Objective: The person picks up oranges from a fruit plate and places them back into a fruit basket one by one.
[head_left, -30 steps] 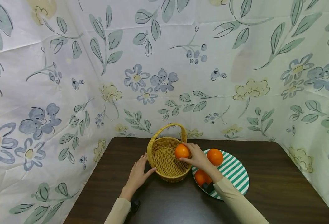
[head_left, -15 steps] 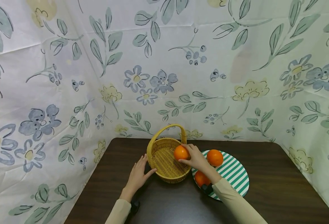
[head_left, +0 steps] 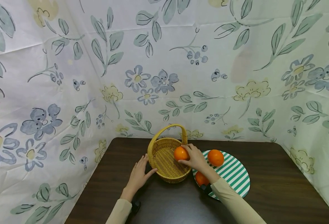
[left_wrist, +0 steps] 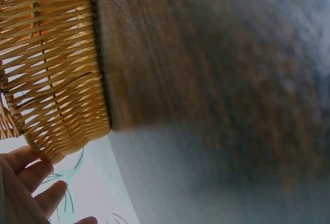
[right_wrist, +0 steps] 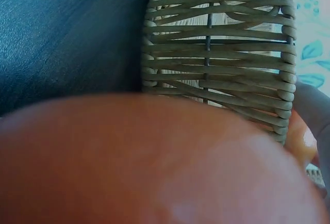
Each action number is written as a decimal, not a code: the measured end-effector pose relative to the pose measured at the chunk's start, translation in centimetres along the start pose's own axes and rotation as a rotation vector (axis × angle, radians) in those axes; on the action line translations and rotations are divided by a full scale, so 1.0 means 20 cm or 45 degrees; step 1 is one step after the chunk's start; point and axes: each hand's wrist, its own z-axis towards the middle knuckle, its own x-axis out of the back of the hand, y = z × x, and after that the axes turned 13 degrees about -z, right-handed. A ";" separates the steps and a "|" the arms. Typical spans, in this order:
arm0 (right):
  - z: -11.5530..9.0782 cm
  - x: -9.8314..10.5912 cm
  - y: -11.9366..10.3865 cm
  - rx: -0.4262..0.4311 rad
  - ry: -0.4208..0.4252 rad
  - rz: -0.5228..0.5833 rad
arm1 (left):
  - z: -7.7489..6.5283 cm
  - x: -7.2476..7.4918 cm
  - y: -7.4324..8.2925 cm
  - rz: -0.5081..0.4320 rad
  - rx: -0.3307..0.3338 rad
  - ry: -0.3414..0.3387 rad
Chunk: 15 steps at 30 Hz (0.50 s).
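Note:
My right hand [head_left: 195,158] grips an orange [head_left: 181,154] at the right side of the yellow wicker basket [head_left: 167,175], within the rim. In the right wrist view, part of this held orange [right_wrist: 299,139] shows past the basket's woven wall [right_wrist: 221,53]. My left hand [head_left: 137,175] lies along the basket's left side, thumb spread toward the front. In the left wrist view, the fingertips [left_wrist: 38,172] touch the basket's edge [left_wrist: 56,105]. A second orange [head_left: 216,157] and a third orange [head_left: 201,178], partly hidden by my right forearm, lie on a green-and-white striped plate [head_left: 237,177].
The basket's arched handle [head_left: 170,125] stands upright above it. Everything stands on a dark brown wooden table [head_left: 279,180]. A floral cloth [head_left: 192,77] hangs behind the table and along its sides. An orange surface [right_wrist: 154,167] fills the lower right wrist view.
My right hand has moved slightly left and inward over the basket with the orange still gripped. The left hand, basket and plate stay practically in place.

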 end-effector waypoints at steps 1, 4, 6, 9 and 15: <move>0.00 0.00 0.00 0.000 -0.003 -0.006 | 0.00 0.00 0.00 0.000 0.000 0.002; 0.01 -0.01 0.00 0.000 -0.009 -0.024 | 0.00 0.00 0.00 0.002 0.004 -0.001; 0.01 -0.02 0.00 0.005 -0.010 -0.028 | 0.00 0.00 0.00 -0.001 0.000 -0.003; 0.01 -0.03 0.00 0.012 -0.012 -0.060 | 0.00 0.00 0.00 -0.003 -0.004 -0.006; 0.02 -0.06 0.00 0.027 -0.010 -0.117 | 0.00 0.00 0.00 0.006 -0.007 -0.002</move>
